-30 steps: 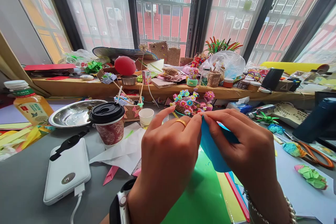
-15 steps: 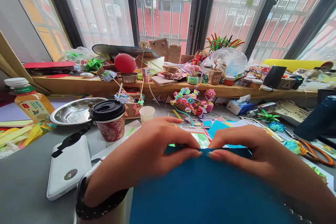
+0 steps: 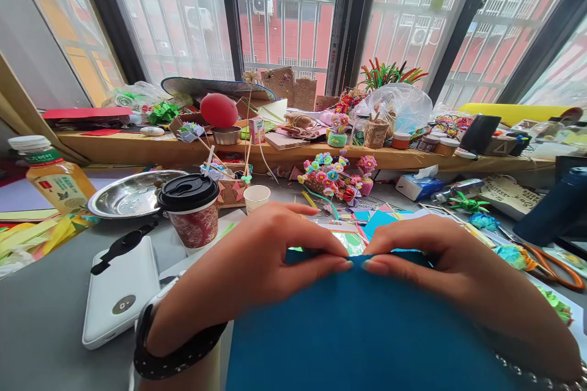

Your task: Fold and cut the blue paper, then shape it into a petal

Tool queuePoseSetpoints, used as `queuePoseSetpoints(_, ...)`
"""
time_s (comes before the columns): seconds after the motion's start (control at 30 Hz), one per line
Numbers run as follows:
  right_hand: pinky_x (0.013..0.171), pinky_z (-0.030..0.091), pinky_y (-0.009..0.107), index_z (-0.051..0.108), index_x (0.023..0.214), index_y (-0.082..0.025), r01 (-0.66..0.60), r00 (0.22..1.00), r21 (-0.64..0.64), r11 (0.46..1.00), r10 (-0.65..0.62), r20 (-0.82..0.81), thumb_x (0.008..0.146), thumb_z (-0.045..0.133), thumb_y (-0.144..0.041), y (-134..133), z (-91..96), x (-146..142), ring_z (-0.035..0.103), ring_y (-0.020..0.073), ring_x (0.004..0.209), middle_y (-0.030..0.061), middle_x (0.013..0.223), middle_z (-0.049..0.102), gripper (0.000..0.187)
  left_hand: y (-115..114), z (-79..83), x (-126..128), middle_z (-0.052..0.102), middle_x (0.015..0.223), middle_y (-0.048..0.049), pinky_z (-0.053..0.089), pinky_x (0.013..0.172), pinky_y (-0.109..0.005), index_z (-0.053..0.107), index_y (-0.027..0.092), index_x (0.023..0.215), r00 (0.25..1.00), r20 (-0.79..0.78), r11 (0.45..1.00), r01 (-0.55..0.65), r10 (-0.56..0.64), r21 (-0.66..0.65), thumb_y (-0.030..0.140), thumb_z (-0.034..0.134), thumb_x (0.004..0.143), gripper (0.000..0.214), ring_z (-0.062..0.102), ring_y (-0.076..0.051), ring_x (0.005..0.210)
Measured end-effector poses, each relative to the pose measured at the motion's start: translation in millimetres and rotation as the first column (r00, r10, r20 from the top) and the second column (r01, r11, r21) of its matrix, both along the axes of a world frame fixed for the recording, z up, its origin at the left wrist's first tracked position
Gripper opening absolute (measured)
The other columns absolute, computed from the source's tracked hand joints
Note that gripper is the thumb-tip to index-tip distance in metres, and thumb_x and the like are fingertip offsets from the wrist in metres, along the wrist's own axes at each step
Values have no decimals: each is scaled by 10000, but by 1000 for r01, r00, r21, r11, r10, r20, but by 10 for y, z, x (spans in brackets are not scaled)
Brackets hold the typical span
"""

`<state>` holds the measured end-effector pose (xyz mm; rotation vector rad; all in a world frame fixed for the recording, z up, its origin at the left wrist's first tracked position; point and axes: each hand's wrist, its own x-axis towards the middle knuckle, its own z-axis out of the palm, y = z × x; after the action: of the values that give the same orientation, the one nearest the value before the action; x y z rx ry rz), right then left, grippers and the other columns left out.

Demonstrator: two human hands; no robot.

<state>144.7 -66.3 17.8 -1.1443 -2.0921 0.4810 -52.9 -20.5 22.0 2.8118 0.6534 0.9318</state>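
Note:
A large sheet of blue paper [image 3: 348,336] fills the lower middle of the view, its top edge between my hands. My left hand [image 3: 279,256] pinches that edge between thumb and forefinger, left of its middle. Close beside it, my right hand [image 3: 422,256] pinches the same edge the same way, the two thumb tips almost touching. Along the edge between the fingers the paper looks narrowly folded or bent. The lower part of the sheet runs out of view. Behind the hands lie more blue paper pieces [image 3: 383,223], partly hidden by my right hand.
To the left are a white power bank [image 3: 114,305], a lidded coffee cup [image 3: 192,211], a metal bowl [image 3: 123,198] and a juice bottle [image 3: 57,177]. Orange-handled scissors [image 3: 557,266] lie right, near a dark blue bottle [image 3: 557,208]. Crochet flowers [image 3: 330,171] stand behind.
Both hands keep their pinch on the blue paper's edge, which has shifted slightly upward. My right wrist has moved a little, showing more of its beaded bracelet.

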Motion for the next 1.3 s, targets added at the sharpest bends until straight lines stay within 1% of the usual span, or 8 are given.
queuePoseSetpoints(0.17, 505, 428, 114, 656, 709, -227, -28, 1000, 27, 999, 28, 8, 755, 586, -215, 11, -1, 4, 554, 64, 559, -83, 625, 642, 84, 8, 17, 5, 683, 641, 120, 383, 901, -187, 666, 281, 742, 999, -12, 999, 38, -38, -22, 210, 596, 740, 100, 634, -69, 628)
queuePoseSetpoints(0.37, 493, 420, 116, 657, 708, -227, -33, 999, -15, 999, 33, 3, 761, 578, -215, 27, 14, 2, 554, 66, 561, -84, 628, 644, 95, 11, -16, 2, 681, 653, 121, 364, 928, -212, 659, 285, 767, 999, 4, 997, 52, -51, -64, 213, 575, 761, 111, 608, -56, 555)
queuePoseSetpoints(0.6, 473, 396, 120, 655, 705, -214, -60, 998, -44, 997, 59, -33, 766, 571, -201, 28, 6, -3, 542, 64, 549, -79, 606, 627, 105, 9, -12, 0, 688, 648, 105, 406, 882, -236, 666, 288, 750, 999, -9, 999, 38, -38, -11, 234, 558, 770, 123, 620, -77, 538)
queuePoseSetpoints(0.87, 496, 382, 127, 673, 727, -223, -109, 989, -227, 968, 84, -118, 733, 603, -177, 56, -2, 49, 536, 72, 591, -80, 645, 642, 84, 16, 65, -20, 693, 701, 87, 324, 957, -229, 678, 225, 800, 990, -88, 974, 88, -108, -209, 251, 536, 794, 145, 595, -60, 575)
queuePoseSetpoints(0.93, 523, 395, 127, 681, 730, -227, -107, 989, -256, 961, 76, -129, 729, 609, -175, 44, 9, 51, 550, 78, 612, -76, 665, 656, 88, 24, 64, -26, 692, 703, 81, 320, 956, -228, 678, 221, 798, 991, -75, 966, 90, -111, -241, 261, 532, 796, 151, 598, -68, 603)
queuePoseSetpoints(1.13, 604, 438, 171, 705, 735, -214, -76, 992, -317, 945, 39, -123, 734, 607, -263, 22, 46, 12, 603, 137, 707, -20, 741, 690, 110, 86, 26, -47, 684, 742, 41, 411, 797, -181, 664, 172, 799, 982, -43, 893, 148, -183, -425, 264, 550, 783, 147, 601, -83, 659)
queuePoseSetpoints(1.2, 604, 439, 190, 707, 745, -213, -54, 995, -320, 946, 25, -93, 743, 592, -302, 41, 35, 3, 604, 153, 709, -7, 747, 690, 146, 110, 14, -45, 677, 731, 38, 419, 733, -171, 660, 163, 794, 982, -49, 888, 142, -181, -438, 263, 553, 780, 148, 593, -86, 664)
queuePoseSetpoints(1.3, 594, 430, 203, 704, 774, -218, -11, 999, -309, 951, -4, -46, 759, 565, -328, 86, 1, 1, 599, 162, 702, -3, 749, 688, 179, 136, -4, -25, 670, 730, 45, 413, 657, -165, 660, 176, 793, 991, -68, 906, 73, -111, -417, 291, 562, 770, 153, 582, -91, 672)
